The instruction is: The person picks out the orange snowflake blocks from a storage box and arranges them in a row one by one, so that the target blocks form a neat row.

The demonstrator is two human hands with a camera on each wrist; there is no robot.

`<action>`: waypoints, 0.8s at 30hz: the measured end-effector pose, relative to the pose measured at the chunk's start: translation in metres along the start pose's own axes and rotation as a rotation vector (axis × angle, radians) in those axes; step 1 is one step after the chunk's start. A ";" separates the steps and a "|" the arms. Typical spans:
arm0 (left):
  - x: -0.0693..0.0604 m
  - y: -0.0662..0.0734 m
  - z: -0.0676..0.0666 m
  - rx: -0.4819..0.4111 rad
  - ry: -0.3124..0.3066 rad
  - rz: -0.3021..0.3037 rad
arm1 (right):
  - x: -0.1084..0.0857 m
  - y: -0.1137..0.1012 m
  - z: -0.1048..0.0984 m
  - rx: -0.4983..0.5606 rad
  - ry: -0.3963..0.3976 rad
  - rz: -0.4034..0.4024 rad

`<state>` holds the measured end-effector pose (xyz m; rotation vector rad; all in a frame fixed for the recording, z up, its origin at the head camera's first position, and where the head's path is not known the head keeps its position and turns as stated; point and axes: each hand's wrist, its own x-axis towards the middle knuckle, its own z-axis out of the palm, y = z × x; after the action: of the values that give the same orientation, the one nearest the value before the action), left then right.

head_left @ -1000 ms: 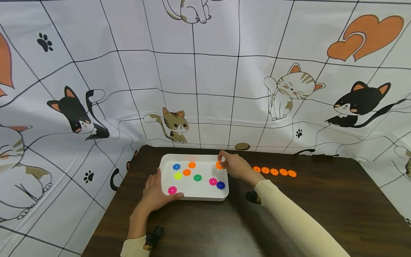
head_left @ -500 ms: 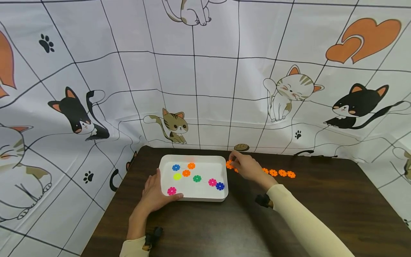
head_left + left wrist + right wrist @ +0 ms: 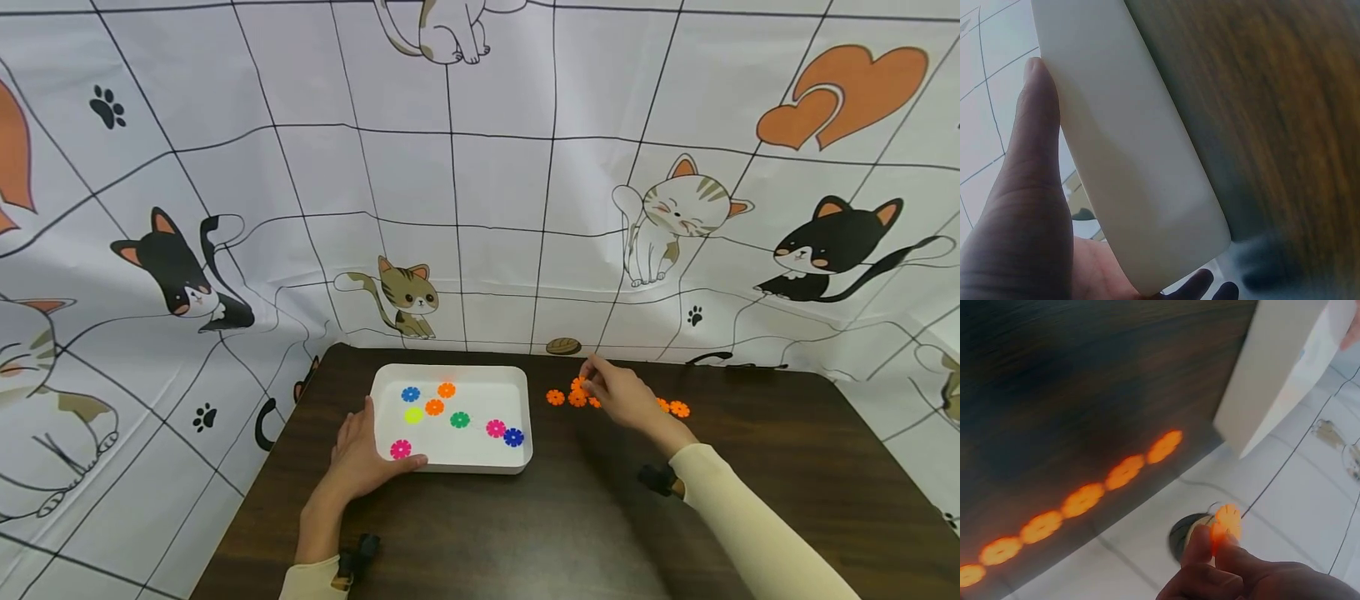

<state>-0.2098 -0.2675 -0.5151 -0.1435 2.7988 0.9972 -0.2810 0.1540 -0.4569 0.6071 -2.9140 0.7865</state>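
Observation:
A white tray stands on the dark table, with my left hand holding its near left corner. The thumb lies along the near rim; the other fingers reach around the left end. To the right of the tray, my right hand pinches an orange flower-shaped plastic disc between thumb and fingertips. That disc is raised above a row of similar orange discs on the table. In the head view the hand covers part of this row.
Inside the tray lie several flower-shaped discs: blue, orange, green, pink, dark blue and a yellow piece. A cat-print sheet hangs behind the table.
My right hand has carried the orange disc from the tray's right end out over the row on the right. The left hand stays at the tray's corner.

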 end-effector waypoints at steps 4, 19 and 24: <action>0.000 0.000 -0.002 0.009 0.000 0.000 | -0.008 0.014 -0.007 -0.005 0.002 0.035; 0.000 -0.001 0.000 0.023 -0.008 -0.022 | -0.030 0.064 -0.040 -0.047 0.017 0.103; 0.001 0.000 0.000 0.029 -0.006 -0.017 | -0.041 0.082 -0.050 -0.061 0.015 0.137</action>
<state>-0.2112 -0.2675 -0.5149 -0.1598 2.8001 0.9513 -0.2771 0.2582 -0.4591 0.3980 -2.9792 0.7080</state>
